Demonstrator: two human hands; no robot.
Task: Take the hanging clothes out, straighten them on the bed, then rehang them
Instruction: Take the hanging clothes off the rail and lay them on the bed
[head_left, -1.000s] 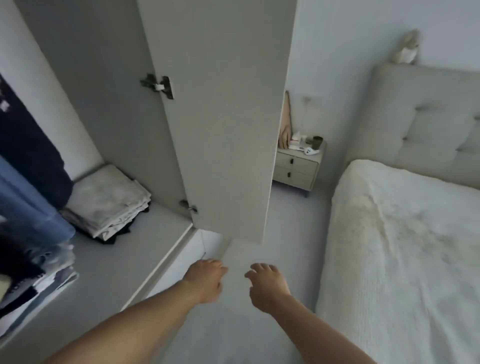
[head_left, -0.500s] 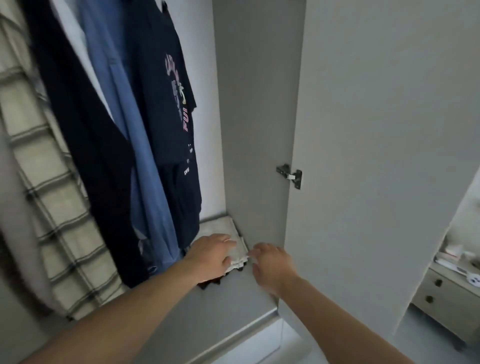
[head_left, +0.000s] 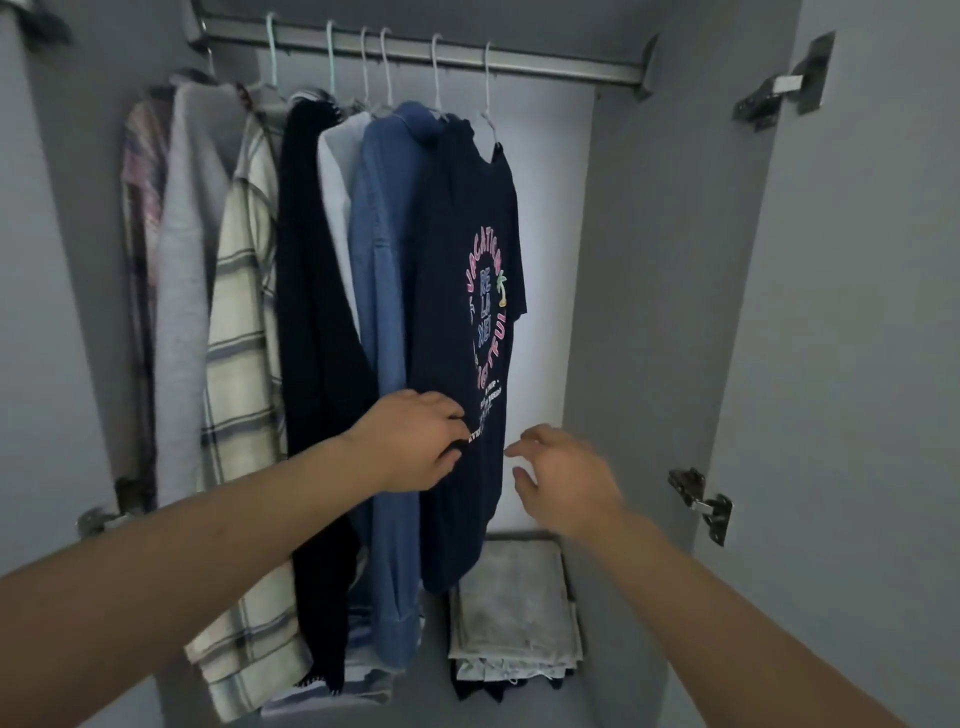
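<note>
Left hand (head_left: 415, 441) pinched the lower front of the navy T-shirt (head_left: 467, 338), right hand (head_left: 561, 475) hovered just beside it, fingers loosely spread and empty, shirt hung rightmost on the rail (head_left: 415, 52), print read "VACATION".

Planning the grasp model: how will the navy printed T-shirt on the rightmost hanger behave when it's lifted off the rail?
Likely floppy: the navy T-shirt hangs in soft folds and bunches where the left hand pinches it. Probably light, since one thin white hanger carries it. It may swing or slip off that hanger if pulled by the cloth alone; the right hand is open beside it.
</note>
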